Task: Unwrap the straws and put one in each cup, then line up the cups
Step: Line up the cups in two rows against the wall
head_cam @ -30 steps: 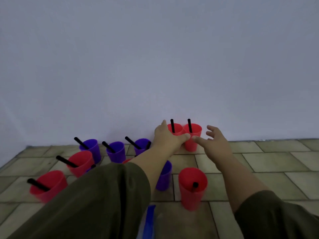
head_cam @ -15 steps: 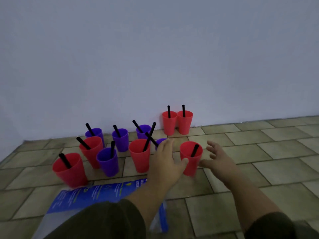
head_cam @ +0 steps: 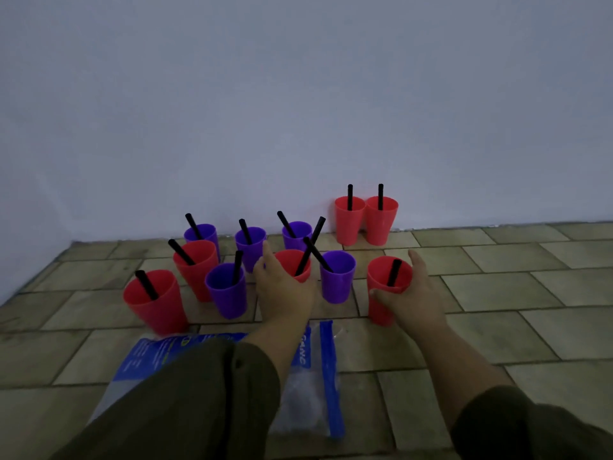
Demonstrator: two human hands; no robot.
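Cups (head_cam: 195,267): eleven were out on the tiled floor (head_cam: 497,287), red and purple mixed, and every one carried a black straw!
Head view, far edge: the far red cup (head_cam: 346,220) and the far-right red cup (head_cam: 381,222) stood touching side by side, tight against the wall (head_cam: 298,94), with both straws upright.
Left cluster: three purple cups ran in a loose row near the wall. In front of them, two red and one purple sat scattered toward the floor's left edge, straws leaning up and left.
Left hand (head_cam: 283,290): it was clamped round the near side of the middle red cup (head_cam: 293,263), one finger up the left wall and the thumb at the right, so that cup was firmly grasped. Its base was hidden.
Crossing straws: the middle cup's straw (head_cam: 318,227) tilted right and, in this view, crossed the straw (head_cam: 323,262) of the front purple cup (head_cam: 337,277) just beside it.
Right hand (head_cam: 414,293): it was wrapped round the near red cup (head_cam: 384,277), thumb across the near wall and fingers up the right side, a solid hold. That cup stood apart, in front of the wall pair.
Bag: a blue and clear plastic bag (head_cam: 326,376) lay flat toward the near edge, partly under the left sleeve (head_cam: 185,403).
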